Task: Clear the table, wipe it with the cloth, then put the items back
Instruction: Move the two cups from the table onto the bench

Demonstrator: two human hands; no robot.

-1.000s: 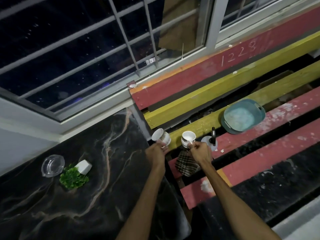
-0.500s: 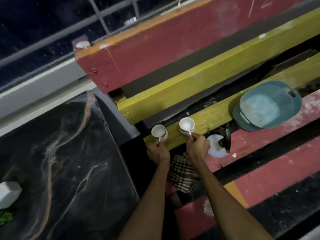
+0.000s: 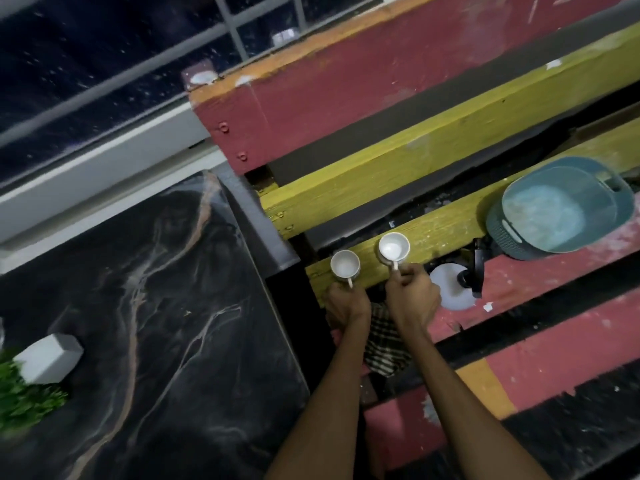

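Note:
Two white cups stand upright on a yellow plank of the bench to the right of the table. My left hand (image 3: 347, 304) pinches the handle of the left cup (image 3: 345, 265). My right hand (image 3: 412, 296) pinches the handle of the right cup (image 3: 393, 247). A checked cloth (image 3: 386, 344) lies under my wrists, partly hidden by them. The black marble table (image 3: 156, 323) fills the left side. At its left edge sit a white block (image 3: 48, 356) and a green leafy bunch (image 3: 24, 403).
The bench has red and yellow planks (image 3: 398, 161) with dark gaps between them. A teal basket (image 3: 561, 209) rests at the right. A white disc (image 3: 450, 287) with a black object (image 3: 476, 268) on it lies just right of my right hand. A barred window (image 3: 104, 81) runs along the back.
The view has swung right and closer; the glass dish has left the frame. Both cups have gone from above the table's corner down onto the yellow plank, and the left one now stands upright.

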